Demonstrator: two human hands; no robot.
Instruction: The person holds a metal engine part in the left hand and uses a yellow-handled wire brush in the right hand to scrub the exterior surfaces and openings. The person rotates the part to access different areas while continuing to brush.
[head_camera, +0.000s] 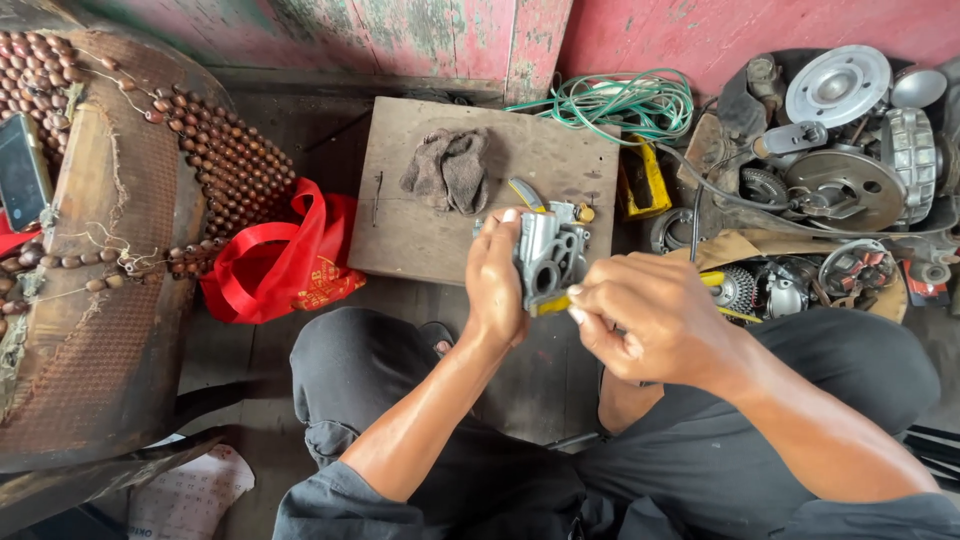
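Head view
Held part: a grey cast metal part (548, 256), with round openings in its near face, is held above the person's lap, in front of the wooden board (420, 225). Its long axis runs roughly up and down in the picture.
Left hand: the left hand (495, 285) is clasped round the part's left side, thumb on top.
Right hand: the right hand (655, 320) is pinched shut on a yellow-handled tool (556, 301), whose end meets the part's lower edge; the tool lies nearly level, pointing left.
Surface: the board lies on a dark plank floor and carries a crumpled grey rag (450, 168).
Room: a worn red-painted wall (420, 30) runs along the top; a coil of green hose (625, 103) lies beneath it.
Right side: a heap of engine parts (840, 150), discs and gears.
Left side: a beaded seat cover (215, 150) over a seat, with a phone (20, 170) on it.
Packages: a red bag (285, 262) with yellow printing sits on the floor left of the board.
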